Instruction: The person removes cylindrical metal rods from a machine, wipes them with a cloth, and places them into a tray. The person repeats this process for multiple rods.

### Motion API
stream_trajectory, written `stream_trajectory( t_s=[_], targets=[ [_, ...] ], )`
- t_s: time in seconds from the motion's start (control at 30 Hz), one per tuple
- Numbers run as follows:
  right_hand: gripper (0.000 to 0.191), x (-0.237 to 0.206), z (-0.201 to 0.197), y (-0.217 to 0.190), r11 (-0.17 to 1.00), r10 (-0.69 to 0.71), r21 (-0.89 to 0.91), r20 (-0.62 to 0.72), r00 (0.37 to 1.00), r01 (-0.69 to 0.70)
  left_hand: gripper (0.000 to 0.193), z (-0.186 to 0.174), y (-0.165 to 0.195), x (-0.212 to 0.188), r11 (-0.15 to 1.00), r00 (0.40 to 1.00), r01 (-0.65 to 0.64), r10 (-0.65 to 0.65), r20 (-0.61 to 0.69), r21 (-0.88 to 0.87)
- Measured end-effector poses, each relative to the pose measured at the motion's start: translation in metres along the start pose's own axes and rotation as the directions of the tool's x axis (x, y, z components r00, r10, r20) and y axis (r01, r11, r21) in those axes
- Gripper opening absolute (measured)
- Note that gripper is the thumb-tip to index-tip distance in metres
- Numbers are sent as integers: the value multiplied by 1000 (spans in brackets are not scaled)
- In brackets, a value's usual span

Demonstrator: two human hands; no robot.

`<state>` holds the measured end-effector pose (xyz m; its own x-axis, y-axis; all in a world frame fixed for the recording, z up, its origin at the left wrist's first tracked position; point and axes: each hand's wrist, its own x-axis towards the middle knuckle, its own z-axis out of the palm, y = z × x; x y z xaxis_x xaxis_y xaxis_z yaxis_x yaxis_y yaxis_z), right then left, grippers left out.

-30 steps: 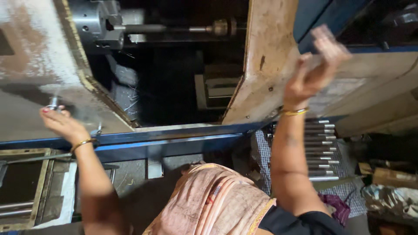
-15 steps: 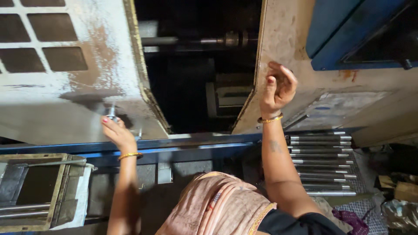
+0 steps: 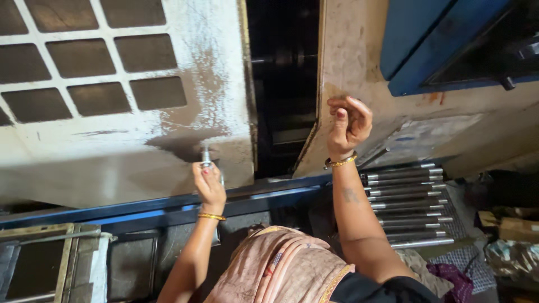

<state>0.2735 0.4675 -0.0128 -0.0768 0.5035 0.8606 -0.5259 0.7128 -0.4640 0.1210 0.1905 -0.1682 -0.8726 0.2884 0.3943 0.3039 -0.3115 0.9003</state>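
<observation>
Your left hand (image 3: 209,184), just left of centre, has its fingers clamped on the metal handle (image 3: 206,156) of the grilled door (image 3: 168,84). Your right hand (image 3: 348,126), right of centre, rests half curled against the right panel (image 3: 359,50), holding nothing. Steel rods (image 3: 407,205) lie at lower right.

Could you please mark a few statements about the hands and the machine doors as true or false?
1. The left hand grips a small metal handle on the pale sliding door. True.
2. The right hand holds a steel rod. False: it is loosely curled and empty, beside the right door panel.
3. A row of steel rods lies below the right hand. True.
4. The doors are fully shut. False: a dark gap shows between them.
5. Both wrists are bare. False: each wears a gold bangle.
</observation>
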Motion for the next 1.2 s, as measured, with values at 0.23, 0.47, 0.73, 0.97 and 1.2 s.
stream_trajectory(
  t_s=[0.23, 0.47, 0.73, 0.97, 1.2],
  targets=[
    [27, 1, 2, -2, 1000, -7, 10, -3, 1000, 7, 32, 51, -9, -19, 999, 988, -21, 28, 154, -45],
    [26, 0, -1, -2, 999, 45, 25, -3, 999, -45, 28, 93, -20, -33, 993, 964, -19, 50, 262, -116],
    [21, 5, -4, -2, 996, 88, 35, -18, 996, -88, 26, 123, -21, -39, 993, 943, 0, 39, 331, -117],
    [16, 9, -3, -5, 993, 110, 33, 9, 994, -110, 27, 120, -4, -33, 996, 933, 3, 29, 360, -87],
    [15, 17, -11, -2, 987, 124, 87, 108, 986, -134, 33, 99, 25, -40, 914, 864, 79, -262, 429, 398]
  ],
)
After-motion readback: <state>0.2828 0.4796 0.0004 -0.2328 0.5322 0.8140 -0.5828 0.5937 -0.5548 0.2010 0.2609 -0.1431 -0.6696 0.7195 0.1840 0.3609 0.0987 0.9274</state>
